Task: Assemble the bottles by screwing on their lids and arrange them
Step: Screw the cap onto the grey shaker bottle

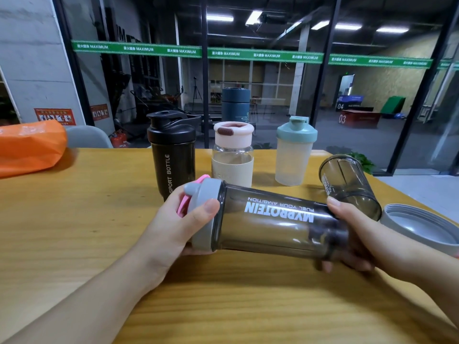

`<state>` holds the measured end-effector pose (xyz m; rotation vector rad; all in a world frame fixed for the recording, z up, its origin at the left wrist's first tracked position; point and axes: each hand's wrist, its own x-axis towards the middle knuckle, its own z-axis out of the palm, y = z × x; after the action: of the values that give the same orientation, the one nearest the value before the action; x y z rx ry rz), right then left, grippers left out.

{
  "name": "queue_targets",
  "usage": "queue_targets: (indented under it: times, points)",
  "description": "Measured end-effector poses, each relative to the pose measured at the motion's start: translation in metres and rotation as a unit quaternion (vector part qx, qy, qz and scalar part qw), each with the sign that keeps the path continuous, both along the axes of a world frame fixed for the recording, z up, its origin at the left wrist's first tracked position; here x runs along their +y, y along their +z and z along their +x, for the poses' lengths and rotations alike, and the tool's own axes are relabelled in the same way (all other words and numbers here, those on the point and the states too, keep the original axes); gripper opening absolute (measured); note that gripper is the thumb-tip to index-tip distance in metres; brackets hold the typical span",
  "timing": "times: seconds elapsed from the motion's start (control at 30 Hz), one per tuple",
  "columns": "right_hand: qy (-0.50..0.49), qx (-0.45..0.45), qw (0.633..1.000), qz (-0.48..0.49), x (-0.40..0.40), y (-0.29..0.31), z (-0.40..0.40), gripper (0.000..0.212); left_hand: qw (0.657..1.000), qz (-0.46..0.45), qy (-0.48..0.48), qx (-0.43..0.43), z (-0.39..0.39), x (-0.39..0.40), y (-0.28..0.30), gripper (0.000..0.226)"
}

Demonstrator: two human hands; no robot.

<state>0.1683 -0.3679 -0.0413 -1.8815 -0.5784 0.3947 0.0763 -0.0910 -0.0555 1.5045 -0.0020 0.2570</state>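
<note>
Closest to me, my left hand [183, 219] curls its fingers and thumb around the grey lid [205, 214] of the smoky MYPROTEIN shaker [273, 219], which I hold on its side just above the wooden table [223, 306]. A pink flip cap [191, 197] sticks out of that lid behind my fingers. My right hand [357, 242] wraps the base end of the same shaker, thumb on top, fingers curled underneath and seen through the tinted plastic. The lid sits flush on the shaker's mouth; I cannot tell how far it is screwed down.

Just beyond my right hand, a second smoky shaker cup [350, 184] lies tilted on the table with no lid, and a loose grey lid [419, 224] rests upside down right beside it at the table's right edge.

Further back, three capped bottles stand upright in a row, set apart from each other: a black SPORT BOTTLE [171, 155] on the left, a clear glass bottle with a pink lid and cream sleeve [232, 155] in the middle, and a frosted shaker with a teal lid [295, 150] on the right. A dark blue flask [235, 105] stands behind the middle one.

At the far left an orange bag [29, 147] lies on the table.
</note>
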Motion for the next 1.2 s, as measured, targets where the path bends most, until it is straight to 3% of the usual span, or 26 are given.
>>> queue_targets:
  times: [0.03, 0.1, 0.23, 0.27, 0.37, 0.5, 0.6, 0.77, 1.0, 1.1, 1.2]
  points:
    - [0.050, 0.030, 0.998, -0.020, 0.003, -0.004, 0.001, 0.035, 1.000, 0.001, -0.001, 0.002, 0.000, 0.000, 0.000, 0.093]
    - [0.033, 0.074, 0.996, -0.038, 0.012, 0.002, 0.008, 0.067, 1.000, -0.001, 0.003, 0.002, 0.000, 0.001, 0.000, 0.088]
    - [0.034, 0.003, 0.999, -0.036, 0.013, 0.005, 0.012, 0.118, 0.999, -0.025, 0.030, -0.001, 0.002, 0.004, 0.000, 0.077]
    - [0.031, -0.030, 0.999, -0.019, 0.013, 0.004, 0.016, 0.121, 0.999, -0.030, 0.035, -0.002, 0.002, 0.005, 0.000, 0.075]
    - [0.070, -0.141, 0.987, -0.017, 0.007, 0.002, 0.008, 0.112, 0.999, -0.033, 0.039, 0.003, 0.002, 0.006, -0.002, 0.074]
    - [0.048, -0.266, 0.961, -0.055, 0.007, 0.001, 0.005, 0.091, 0.999, -0.025, 0.036, 0.006, 0.003, 0.005, -0.003, 0.073]
    - [0.037, -0.300, 0.951, -0.066, 0.006, 0.003, 0.002, 0.079, 0.999, -0.019, 0.034, 0.000, 0.003, 0.006, -0.002, 0.074]
    - [0.024, -0.333, 0.939, -0.088, 0.005, 0.008, 0.000, 0.081, 0.999, -0.023, 0.026, -0.004, 0.002, 0.008, -0.001, 0.070]
    - [0.010, -0.275, 0.958, -0.081, 0.003, 0.008, 0.000, 0.057, 1.000, -0.022, 0.008, -0.013, 0.002, 0.005, -0.001, 0.080]
    - [0.019, -0.238, 0.970, -0.052, 0.004, 0.008, 0.000, 0.058, 1.000, -0.019, 0.005, -0.023, 0.002, 0.003, 0.000, 0.098]
    - [0.012, -0.185, 0.982, -0.028, 0.004, 0.006, 0.004, 0.068, 0.999, -0.014, 0.008, -0.034, 0.002, 0.002, 0.000, 0.103]
